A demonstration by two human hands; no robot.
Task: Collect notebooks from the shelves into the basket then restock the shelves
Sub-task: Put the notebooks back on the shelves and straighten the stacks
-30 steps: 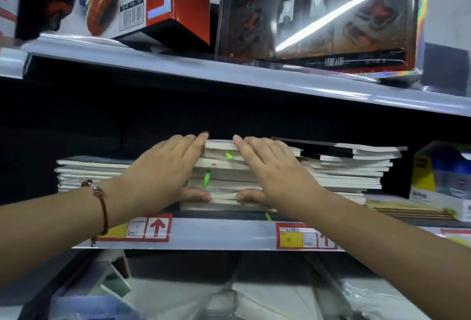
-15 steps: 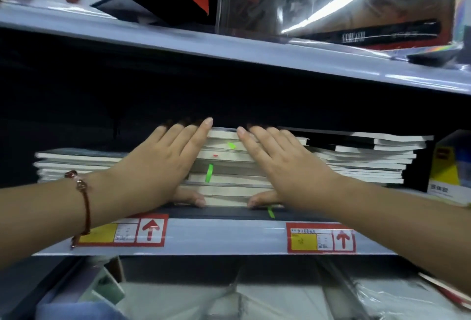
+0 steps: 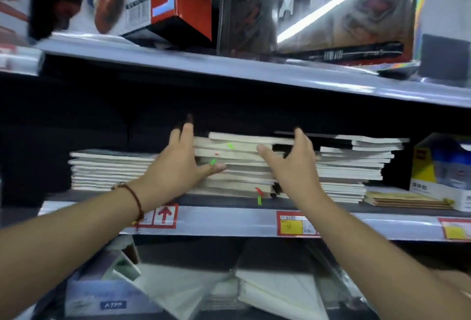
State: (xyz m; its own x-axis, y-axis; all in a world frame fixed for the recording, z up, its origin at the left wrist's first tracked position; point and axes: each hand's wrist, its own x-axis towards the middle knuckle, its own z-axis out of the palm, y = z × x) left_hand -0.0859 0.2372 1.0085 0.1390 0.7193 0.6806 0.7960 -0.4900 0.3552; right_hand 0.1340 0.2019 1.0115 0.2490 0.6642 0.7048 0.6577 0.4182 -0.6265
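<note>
Your left hand [image 3: 178, 166] and right hand [image 3: 293, 166], fingers spread and grasping nothing, flank the middle stack of pale paper notebooks [image 3: 237, 166] on the grey metal shelf [image 3: 229, 220]; square its edges evenly.

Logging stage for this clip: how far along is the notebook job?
Done: three notebook stacks sit on the shelf, left stack and right stack untouched. In hand: left hand and right hand flank the middle stack, apparently squaring it. Left: unclear; no basket in view.
</note>
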